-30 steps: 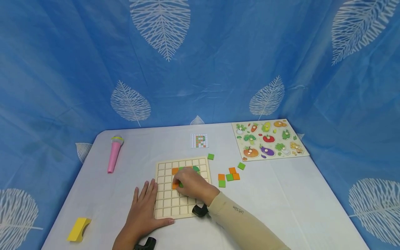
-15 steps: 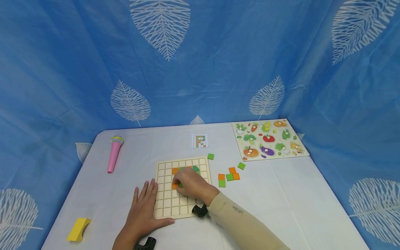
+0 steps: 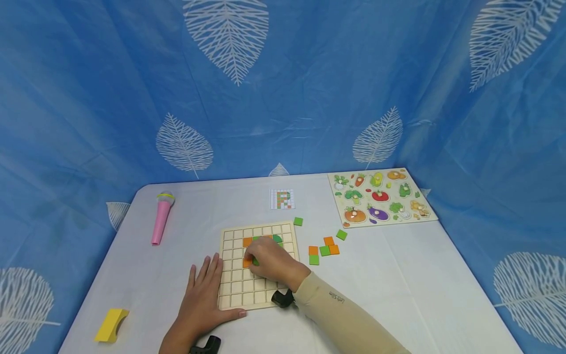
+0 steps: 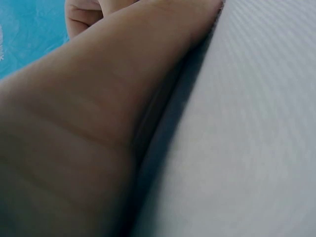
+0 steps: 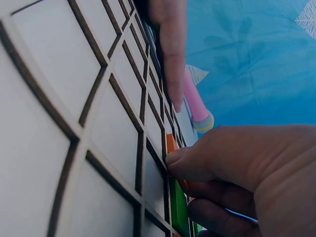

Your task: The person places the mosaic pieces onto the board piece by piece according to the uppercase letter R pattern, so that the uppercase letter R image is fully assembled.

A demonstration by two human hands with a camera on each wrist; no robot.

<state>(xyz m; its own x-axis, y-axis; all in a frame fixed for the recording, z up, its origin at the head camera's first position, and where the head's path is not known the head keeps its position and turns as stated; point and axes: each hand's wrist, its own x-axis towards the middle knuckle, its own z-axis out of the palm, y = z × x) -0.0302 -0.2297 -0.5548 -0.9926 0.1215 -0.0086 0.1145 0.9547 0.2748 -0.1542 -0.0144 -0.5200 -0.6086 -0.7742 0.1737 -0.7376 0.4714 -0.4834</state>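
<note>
Four green tiles (image 3: 325,251) and three orange tiles (image 3: 328,241) lie loose right of centre; those on the one grid board (image 3: 236,287), lower centre, are partly hidden, so uncounted. I see two hands (image 3: 202,300), one letter card (image 3: 283,199) at centre, one vegetable puzzle (image 3: 389,185) at right, one pink microphone (image 3: 161,221) at left, one yellow block (image 3: 110,324) lower left.

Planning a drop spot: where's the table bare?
Bare: between pink microphone and grid board; right of the sleeve, nearer than the vegetable puzzle. Crowded: between board and puzzle, with loose tiles; board's left edge, by the left hand.
</note>
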